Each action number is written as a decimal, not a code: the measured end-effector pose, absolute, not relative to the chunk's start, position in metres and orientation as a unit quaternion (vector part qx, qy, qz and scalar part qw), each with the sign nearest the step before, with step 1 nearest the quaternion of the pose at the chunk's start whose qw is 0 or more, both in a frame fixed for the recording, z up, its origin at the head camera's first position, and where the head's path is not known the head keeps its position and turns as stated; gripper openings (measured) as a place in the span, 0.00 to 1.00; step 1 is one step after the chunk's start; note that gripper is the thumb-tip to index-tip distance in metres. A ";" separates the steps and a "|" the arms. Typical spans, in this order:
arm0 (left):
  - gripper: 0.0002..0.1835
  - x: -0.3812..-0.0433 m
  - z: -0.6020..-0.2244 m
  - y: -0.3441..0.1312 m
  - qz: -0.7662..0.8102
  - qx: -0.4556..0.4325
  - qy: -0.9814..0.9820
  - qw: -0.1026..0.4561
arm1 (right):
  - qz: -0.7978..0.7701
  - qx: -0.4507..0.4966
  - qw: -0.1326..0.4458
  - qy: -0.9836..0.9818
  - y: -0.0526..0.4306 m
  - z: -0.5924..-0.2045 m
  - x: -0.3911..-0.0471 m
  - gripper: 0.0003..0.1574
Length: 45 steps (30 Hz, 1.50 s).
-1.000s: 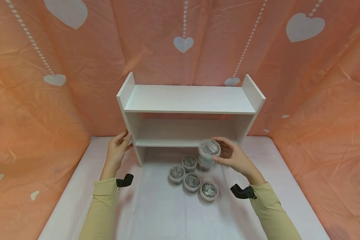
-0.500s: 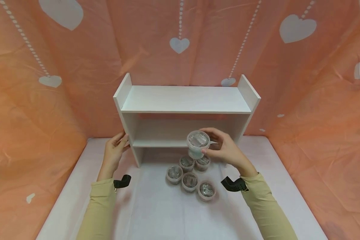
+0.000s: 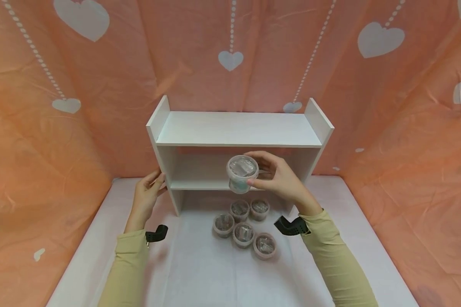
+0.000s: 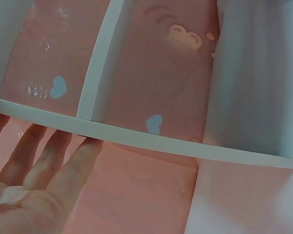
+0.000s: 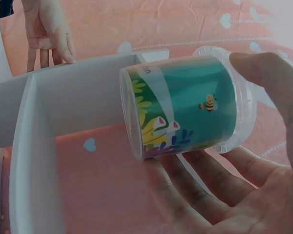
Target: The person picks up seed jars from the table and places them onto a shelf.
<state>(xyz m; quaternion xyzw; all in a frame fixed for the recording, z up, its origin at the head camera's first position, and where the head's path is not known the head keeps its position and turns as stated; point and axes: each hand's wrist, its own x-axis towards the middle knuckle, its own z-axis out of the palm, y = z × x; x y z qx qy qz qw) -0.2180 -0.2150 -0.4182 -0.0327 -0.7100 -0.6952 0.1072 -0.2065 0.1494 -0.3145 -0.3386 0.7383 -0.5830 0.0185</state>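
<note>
Head view: the right hand has fingers and thumb clamped round a clear tub, upright before the white shelf unit: apparently mid-carry, the next move likely calling for a steady, level grip. The left hand, fingers apart, touches the unit's side. Below, five similar tubs show crinkled, silvery contents, unidentifiable.

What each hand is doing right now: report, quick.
Left hand: open, touching the side of the white shelf unit.
Right hand: holding a round plastic tub.
</note>
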 end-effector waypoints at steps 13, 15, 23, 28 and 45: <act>0.27 -0.219 -0.416 -0.216 -0.702 -0.030 -0.705 0.095 | -0.596 -0.368 0.051 0.712 0.126 -0.278 -0.221 0.37; 0.27 -0.218 -0.416 -0.216 -0.703 -0.030 -0.704 0.095 | -0.599 -0.369 0.052 0.709 0.122 -0.272 -0.223 0.36; 0.26 -0.218 -0.416 -0.217 -0.704 -0.033 -0.703 0.095 | -0.606 -0.355 0.033 0.711 0.110 -0.257 -0.235 0.35; 0.27 -0.218 -0.417 -0.217 -0.703 -0.034 -0.703 0.095 | -0.604 -0.345 0.015 0.718 0.103 -0.250 -0.244 0.35; 0.27 -0.219 -0.417 -0.217 -0.704 -0.035 -0.701 0.105 | -0.627 -0.327 -0.004 0.707 0.079 -0.227 -0.261 0.34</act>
